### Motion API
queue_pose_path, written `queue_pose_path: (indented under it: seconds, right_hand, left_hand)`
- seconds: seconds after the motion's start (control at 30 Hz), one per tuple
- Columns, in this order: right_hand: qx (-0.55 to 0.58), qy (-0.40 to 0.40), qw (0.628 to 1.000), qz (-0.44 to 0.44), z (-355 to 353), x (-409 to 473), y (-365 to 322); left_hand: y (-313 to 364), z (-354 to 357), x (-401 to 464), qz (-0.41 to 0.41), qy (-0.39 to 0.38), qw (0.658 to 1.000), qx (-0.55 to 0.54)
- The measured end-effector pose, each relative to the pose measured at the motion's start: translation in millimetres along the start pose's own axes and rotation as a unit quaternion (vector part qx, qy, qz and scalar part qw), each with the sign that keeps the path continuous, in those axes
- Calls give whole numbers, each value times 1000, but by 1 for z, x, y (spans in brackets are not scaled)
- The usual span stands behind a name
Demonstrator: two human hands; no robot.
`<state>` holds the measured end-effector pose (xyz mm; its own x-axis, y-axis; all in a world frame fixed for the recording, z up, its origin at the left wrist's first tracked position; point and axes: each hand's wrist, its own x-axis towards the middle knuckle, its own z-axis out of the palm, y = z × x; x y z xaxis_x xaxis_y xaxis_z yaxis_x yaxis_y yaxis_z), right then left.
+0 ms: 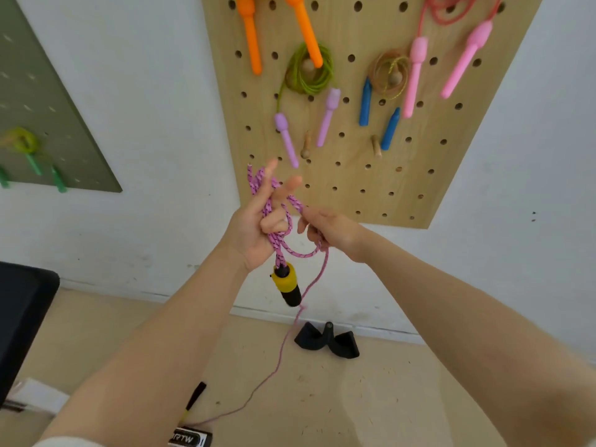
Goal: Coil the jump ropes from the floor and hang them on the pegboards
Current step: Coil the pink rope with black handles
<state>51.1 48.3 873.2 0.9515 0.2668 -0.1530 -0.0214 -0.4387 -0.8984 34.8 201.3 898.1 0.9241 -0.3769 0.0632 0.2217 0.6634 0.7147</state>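
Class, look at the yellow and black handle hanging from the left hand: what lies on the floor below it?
Below the handle, the pink rope trails across the floor to a second handle. A black object sits by the wall. The forearms cover more floor.

The left hand was raised before the light wooden pegboard, loops of pink-and-black braided jump rope wound over its spread fingers. A black handle with a yellow collar hung just below that palm. The right hand pinched the rope beside it, and from there a single strand dropped to the tan floor, running to the second black-and-yellow handle. A black folded object lay by the skirting. On the pegboard hung coiled ropes with orange handles, lilac handles, blue handles and pink handles. At the left a green pegboard carried a rope with green handles.
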Motion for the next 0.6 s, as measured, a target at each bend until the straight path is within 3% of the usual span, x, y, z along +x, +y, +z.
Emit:
queue_pose_path:
  seconds: [0.07,0.17,0.27,0.37,0.6]
  right_hand:
    - [-25,-25,999,34,12,-4,7]
    - [-152,-134,978,50,31,-17,11]
    - [-196,-198,960,32,42,-28,1]
    - [-121,-139,983,-17,34,-33,-17]
    - [153,-23,986,-64,-9,-44,-16]
  left_hand:
    - [3,-8,-1,33,46,997,-52]
    - [8,-27,3,73,117,987,-82]
    - [4,-50,6,35,156,978,137]
    - [-8,-67,3,-8,154,942,297]
    - [-23,-49,-9,-116,31,941,317]
